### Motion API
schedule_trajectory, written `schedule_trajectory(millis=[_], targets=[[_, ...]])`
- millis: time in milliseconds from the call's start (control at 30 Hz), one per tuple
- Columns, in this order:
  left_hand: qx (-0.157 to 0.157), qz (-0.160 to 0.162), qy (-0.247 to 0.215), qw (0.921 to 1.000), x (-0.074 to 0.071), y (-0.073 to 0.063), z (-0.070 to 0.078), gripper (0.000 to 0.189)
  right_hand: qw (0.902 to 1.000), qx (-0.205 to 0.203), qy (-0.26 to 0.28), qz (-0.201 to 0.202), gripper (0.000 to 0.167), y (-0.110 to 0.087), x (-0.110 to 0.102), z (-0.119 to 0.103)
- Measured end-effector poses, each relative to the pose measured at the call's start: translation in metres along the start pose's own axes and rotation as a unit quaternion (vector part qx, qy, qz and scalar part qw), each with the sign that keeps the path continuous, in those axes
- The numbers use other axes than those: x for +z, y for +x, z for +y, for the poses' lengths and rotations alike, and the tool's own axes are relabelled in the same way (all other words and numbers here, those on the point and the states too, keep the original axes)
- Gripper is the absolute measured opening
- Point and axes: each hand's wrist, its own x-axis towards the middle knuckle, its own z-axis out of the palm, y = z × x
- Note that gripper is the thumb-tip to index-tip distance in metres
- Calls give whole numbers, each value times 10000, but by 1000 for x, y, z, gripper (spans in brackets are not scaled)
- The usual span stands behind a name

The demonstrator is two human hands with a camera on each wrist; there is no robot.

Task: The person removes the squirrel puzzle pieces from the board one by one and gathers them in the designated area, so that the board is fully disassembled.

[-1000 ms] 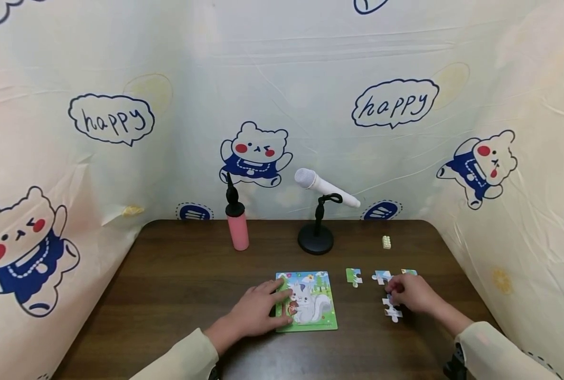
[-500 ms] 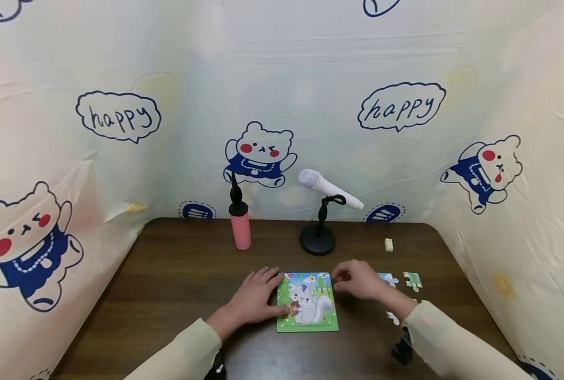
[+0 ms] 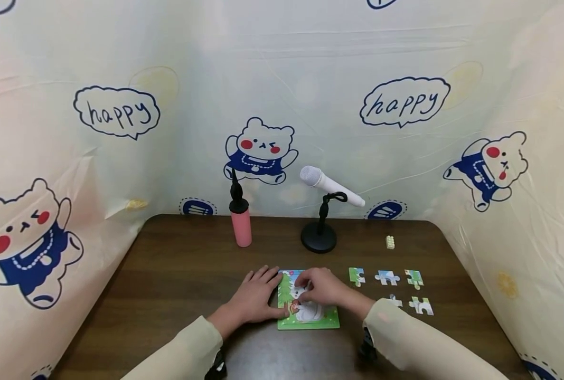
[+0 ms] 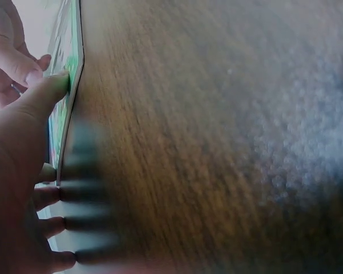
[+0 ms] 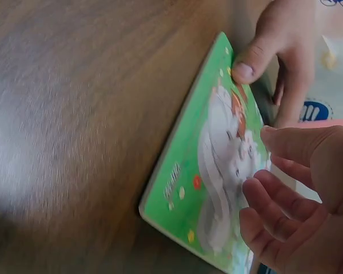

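Surface: dark wood-grain surface point(image 3: 168, 295), everything's set out on it, patterned cloth point(image 3: 191, 68) hung behind.
Pink thing toward the back: pink cylinder point(image 3: 242, 230) with a black pointed top, stood upright.
Left hand: left hand point(image 3: 250, 302) is laid out flat-ish, fingers pretty well spread. The thumb is rested on the board's left part and the index finger is put right by the upper left corner. It's just pressed there, so nothing is gripped.
Squirrel board: picture board point(image 3: 328, 320), green with a white squirrel, is laid flat between the hands, partly covered by both.
Mic: white microphone point(image 3: 334, 189), tilted, seen at the top of a black stand point(image 3: 318, 237) farther back.
Right hand: right hand point(image 3: 323, 287) is held over the upper middle of the board. Fingers are loosely curved, thumb kept a bit apart from most of them, and no piece is seen in it. Whether the board is touched by the fingertips can't be told.
Loose bits: five puzzle pieces point(image 3: 387, 277) are seen to the right of the board, three in a back row and two nearer, one of those partly hidden by the right sleeve point(image 3: 420, 340).
Little block: cream block point(image 3: 390, 242) is set behind the pieces, well apart from the hands.
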Motion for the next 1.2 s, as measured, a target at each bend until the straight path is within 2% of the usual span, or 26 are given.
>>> schedule_trajectory(millis=[233, 600, 1067, 1200], targets=[[39, 31, 15, 10000, -3, -2, 3, 102, 9998, -185, -26, 13, 28, 2, 7, -12], [6, -45, 40, 10000, -3, -1, 3, 102, 9998, 7, -130, 159, 31, 3, 12, -12], [-24, -21, 23, 10000, -2, -1, 3, 101, 9979, 1, 600, 227, 25, 3, 9, -9], [-47, -29, -40, 10000, -1, -1, 3, 101, 9976, -67, 644, 254, 21, 3, 10, -8]])
